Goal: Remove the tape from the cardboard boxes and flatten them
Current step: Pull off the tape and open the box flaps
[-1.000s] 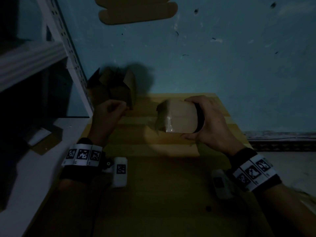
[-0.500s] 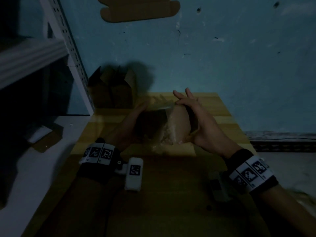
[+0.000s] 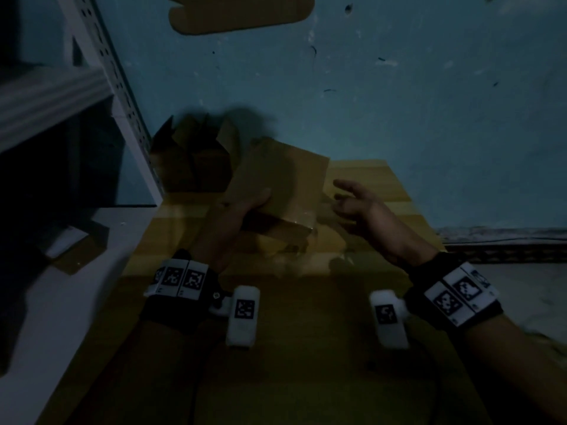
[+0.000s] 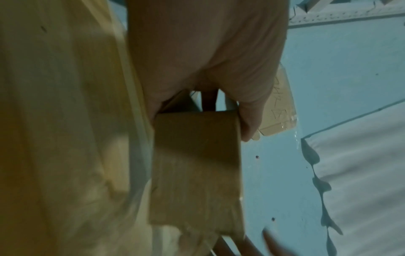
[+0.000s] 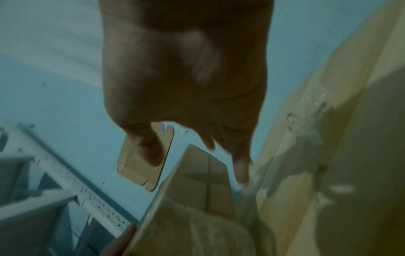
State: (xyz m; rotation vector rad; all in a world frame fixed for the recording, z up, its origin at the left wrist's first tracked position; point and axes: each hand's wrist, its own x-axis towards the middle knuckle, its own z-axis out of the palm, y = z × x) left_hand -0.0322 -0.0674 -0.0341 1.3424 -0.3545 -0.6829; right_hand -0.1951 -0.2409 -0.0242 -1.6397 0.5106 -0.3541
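The left hand [image 3: 242, 210] grips the box [image 3: 280, 185] by its lower left side, thumb on the near face and fingers curled behind, holding it up off the table [image 3: 306, 348] and tilted toward the wall [image 3: 399, 118]. Held that way, its taped bottom edge faces the right hand [image 3: 356, 207], probably so that hand can get at the tape [image 3: 302, 220]. The right hand is just beside the box, apart from it, fingers spread and loosely straight, holding nothing. A glossy patch at the lower right corner of the box looks like tape; whether a strip hangs loose is too dim to tell. The pale crumpled patch on the table under the box may be peeled tape, but I cannot be sure.

Counted: one box in hand; a second box [image 3: 196, 154] with its flaps open stands at the far left of the table against the wall, seemingly set aside there; one flattened card [image 3: 242, 13] lies or hangs at the top of the head view, perhaps already done. So three pieces of cardboard, and two hands. The held box has not yet been flattened, and I judge the job about a third done, with tape removal the step in hand
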